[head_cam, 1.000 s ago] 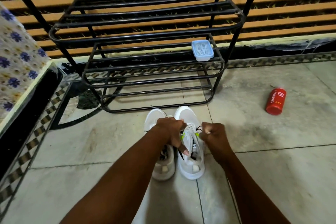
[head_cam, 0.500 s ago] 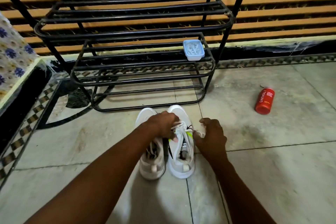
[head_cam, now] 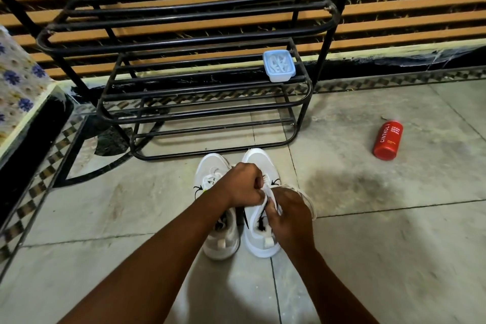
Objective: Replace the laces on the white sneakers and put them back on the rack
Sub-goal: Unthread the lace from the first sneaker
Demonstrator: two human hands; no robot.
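Two white sneakers stand side by side on the floor, toes toward the black metal rack (head_cam: 184, 42). The left sneaker (head_cam: 210, 181) shows white lacing near its toe. Over the right sneaker (head_cam: 259, 160) both hands meet. My left hand (head_cam: 243, 185) is fisted and pinches a white lace at the shoe's throat. My right hand (head_cam: 288, 214) curls over the tongue and grips a white lace (head_cam: 307, 198) that loops out to the right. The lace holes are hidden under my fingers.
A small blue tub (head_cam: 278, 66) of white laces sits on the rack's middle shelf at the right. A red body wash bottle (head_cam: 388, 139) lies on the tiled floor to the right. A flower-patterned cloth (head_cam: 18, 81) covers a ledge at left.
My right hand has moved in from beside the shoe onto its tongue, close against my left hand. A loop of white lace now hangs out to the right.
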